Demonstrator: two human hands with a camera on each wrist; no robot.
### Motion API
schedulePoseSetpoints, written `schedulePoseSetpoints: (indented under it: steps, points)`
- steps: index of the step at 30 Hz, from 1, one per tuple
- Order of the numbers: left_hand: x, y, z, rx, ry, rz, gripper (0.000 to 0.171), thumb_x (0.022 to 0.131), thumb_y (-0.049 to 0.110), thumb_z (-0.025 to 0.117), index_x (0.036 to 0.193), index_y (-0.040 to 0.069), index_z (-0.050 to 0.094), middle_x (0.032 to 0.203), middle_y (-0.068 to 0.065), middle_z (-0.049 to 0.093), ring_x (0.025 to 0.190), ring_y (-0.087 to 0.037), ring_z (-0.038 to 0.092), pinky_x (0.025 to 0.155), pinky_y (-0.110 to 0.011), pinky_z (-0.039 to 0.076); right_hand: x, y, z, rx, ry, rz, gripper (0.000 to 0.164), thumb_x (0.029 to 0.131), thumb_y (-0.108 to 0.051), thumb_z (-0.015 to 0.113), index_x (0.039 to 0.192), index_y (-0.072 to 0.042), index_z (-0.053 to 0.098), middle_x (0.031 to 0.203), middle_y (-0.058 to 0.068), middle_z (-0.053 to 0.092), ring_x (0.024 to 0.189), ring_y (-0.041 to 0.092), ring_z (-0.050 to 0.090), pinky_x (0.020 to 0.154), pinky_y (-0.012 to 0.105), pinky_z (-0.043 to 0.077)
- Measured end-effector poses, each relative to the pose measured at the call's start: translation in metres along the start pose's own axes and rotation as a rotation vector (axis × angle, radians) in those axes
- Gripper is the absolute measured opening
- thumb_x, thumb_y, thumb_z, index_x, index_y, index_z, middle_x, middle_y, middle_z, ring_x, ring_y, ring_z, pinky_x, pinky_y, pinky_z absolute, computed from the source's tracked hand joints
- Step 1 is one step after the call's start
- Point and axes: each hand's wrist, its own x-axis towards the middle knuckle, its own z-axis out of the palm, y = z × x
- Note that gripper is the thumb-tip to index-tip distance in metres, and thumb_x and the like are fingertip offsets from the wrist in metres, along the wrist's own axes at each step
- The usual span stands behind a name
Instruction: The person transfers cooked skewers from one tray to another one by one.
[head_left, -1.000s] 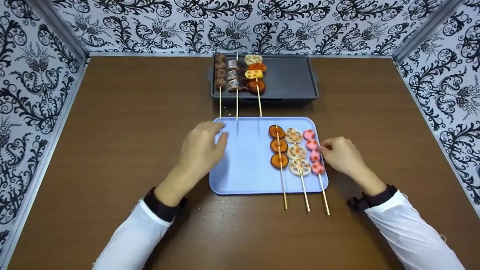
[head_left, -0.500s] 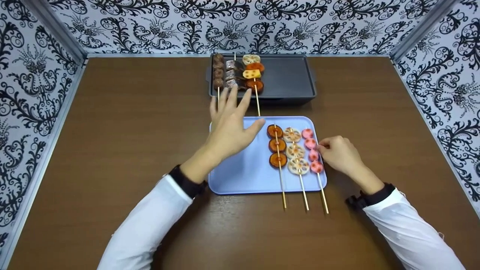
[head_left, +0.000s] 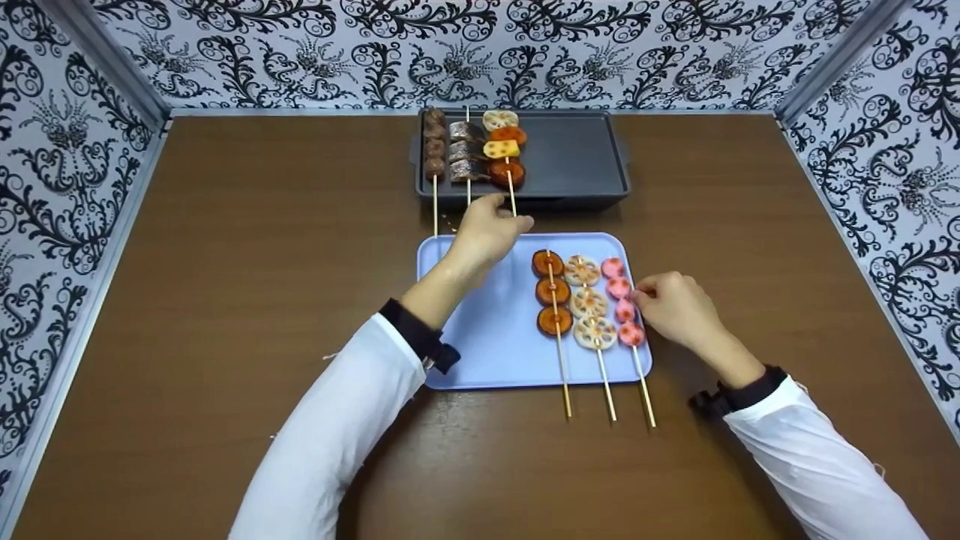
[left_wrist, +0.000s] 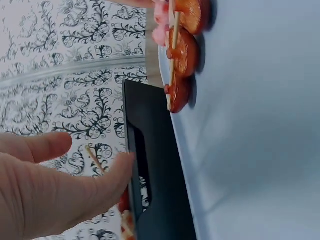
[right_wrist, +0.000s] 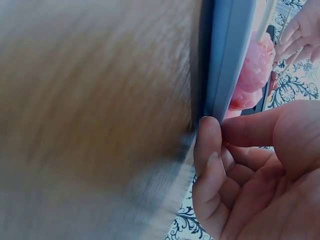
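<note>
Beside the spread left hand (head_left: 486, 236) lies a mixed skewer (head_left: 501, 149) — right hand (head_left: 680, 307) pinching the tray (head_left: 495, 337).

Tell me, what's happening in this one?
A person's right hand pinches the edge of a blue tray bearing three skewers. The left hand is open at the stick of a mixed skewer; whether it touches is unclear. That one and two more skewers lie on a black grill.

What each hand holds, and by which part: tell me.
The right hand pinches the pale-blue rectangular tray by its right rim. The left hand, thumb and fingers apart, holds nothing.
</note>
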Motion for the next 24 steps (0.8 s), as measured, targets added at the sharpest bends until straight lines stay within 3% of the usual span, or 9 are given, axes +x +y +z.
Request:
schedulePoseSetpoints:
  steps: [4, 10, 14, 24]
  points:
    - [0.007, -0.002, 0.002, -0.291, -0.012, -0.07, 0.059, 0.1, 0.002, 0.059, 0.151, -0.011, 0.031, 0.127, -0.027, 0.059, 0.091, -0.024, 0.067, 0.095, -0.034, 0.059, 0.0, 0.0, 0.001, -0.012, -0.002, 0.0, 0.017, 0.095, -0.012, 0.064, 0.091, -0.003, 0.078, 0.08, 0.01, 0.071, 0.063, 0.023, 0.056, 0.054, 0.034, 0.044]
    - [0.017, -0.003, 0.0, -0.484, 0.018, -0.117, 0.041, 0.101, -0.001, 0.056, 0.14, -0.012, 0.047, 0.102, -0.022, 0.069, 0.068, -0.018, 0.066, 0.067, -0.023, 0.062, 0.0, -0.001, 0.0, -0.022, -0.005, 0.003, 0.018, 0.095, -0.013, 0.064, 0.094, -0.002, 0.078, 0.085, 0.013, 0.073, 0.067, 0.024, 0.059, 0.054, 0.038, 0.047]
    - [0.024, -0.005, -0.002, -0.546, 0.016, -0.142, 0.036, 0.102, 0.0, 0.056, 0.136, -0.01, 0.053, 0.088, -0.016, 0.069, 0.063, -0.017, 0.066, 0.058, -0.02, 0.059, -0.001, -0.002, -0.001, -0.02, -0.009, 0.008, 0.017, 0.095, -0.013, 0.064, 0.094, -0.002, 0.078, 0.085, 0.012, 0.073, 0.065, 0.024, 0.058, 0.054, 0.036, 0.045]
    - [0.025, 0.002, 0.001, -0.567, -0.01, -0.122, 0.033, 0.1, 0.0, 0.06, 0.132, -0.007, 0.06, 0.101, -0.021, 0.072, 0.07, -0.017, 0.067, 0.063, -0.02, 0.06, -0.001, -0.002, -0.001, -0.02, 0.005, 0.009, 0.018, 0.095, -0.013, 0.063, 0.093, -0.002, 0.078, 0.084, 0.013, 0.073, 0.066, 0.024, 0.059, 0.056, 0.037, 0.047]
